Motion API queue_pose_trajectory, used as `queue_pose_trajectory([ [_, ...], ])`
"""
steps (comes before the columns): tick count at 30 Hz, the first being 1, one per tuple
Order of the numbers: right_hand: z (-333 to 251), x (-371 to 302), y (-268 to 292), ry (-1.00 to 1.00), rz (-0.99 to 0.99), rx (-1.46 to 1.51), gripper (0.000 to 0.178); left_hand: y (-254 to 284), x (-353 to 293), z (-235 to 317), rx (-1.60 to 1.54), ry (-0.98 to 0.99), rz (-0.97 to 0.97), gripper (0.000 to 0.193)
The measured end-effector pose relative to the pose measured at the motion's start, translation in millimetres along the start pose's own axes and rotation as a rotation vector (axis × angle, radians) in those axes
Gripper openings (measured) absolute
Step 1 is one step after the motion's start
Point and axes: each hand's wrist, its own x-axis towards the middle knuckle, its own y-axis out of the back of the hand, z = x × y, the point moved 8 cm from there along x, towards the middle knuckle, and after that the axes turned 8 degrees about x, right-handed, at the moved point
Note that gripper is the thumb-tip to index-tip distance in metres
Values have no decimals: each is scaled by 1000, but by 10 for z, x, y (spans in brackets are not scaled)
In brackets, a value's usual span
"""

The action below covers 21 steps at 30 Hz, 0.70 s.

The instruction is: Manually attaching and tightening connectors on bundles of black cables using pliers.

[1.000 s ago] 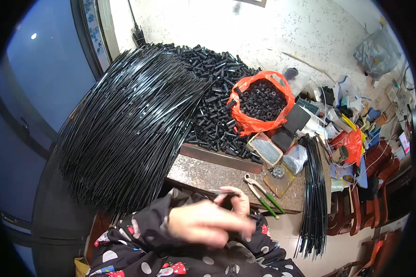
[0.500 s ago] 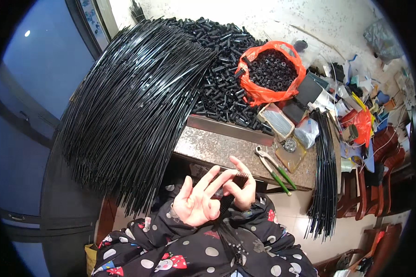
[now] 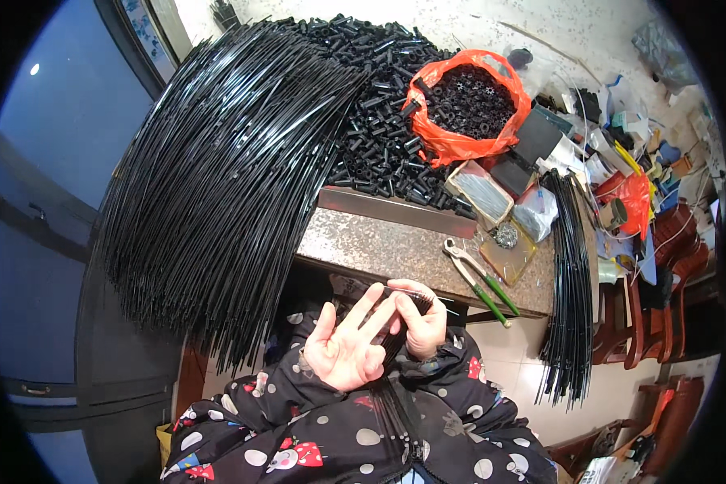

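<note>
My right hand (image 3: 426,332) is closed around a small bundle of thin black rods (image 3: 392,407), whose lower lengths trail down over my jacket. A row of rod ends pokes out by the right thumb and fingers. My left hand (image 3: 343,353) is turned palm up with its fingers apart. Its index fingertip reaches the right thumb beside the rod ends; I cannot tell whether it touches a rod. Both hands are in front of the table's near edge. Beyond them on the table (image 3: 363,240) lie pincers (image 3: 482,284) with green handles.
A large heap of long black rods (image 3: 218,169) overhangs the table on the left. Short black tubes (image 3: 379,161) pile up behind a metal strip (image 3: 395,213). A red bag (image 3: 460,149) holds small black parts. Another rod bundle (image 3: 569,298) hangs over the right edge, near clutter and chairs (image 3: 645,327).
My right index finger, raised before, now curls down over the rod ends, and the right thumb has moved up against the left index fingertip. My view has shifted slightly; the left hand stays spread.
</note>
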Motion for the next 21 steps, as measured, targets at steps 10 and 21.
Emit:
queue_pose_trajectory([
  [10,-6,3,36,-57,-116,-35,26,17,43,-12,-25,-17,-49,64],
  [21,-56,22,20,-18,-204,273,32,-126,-8,37,233,24,-3,63],
])
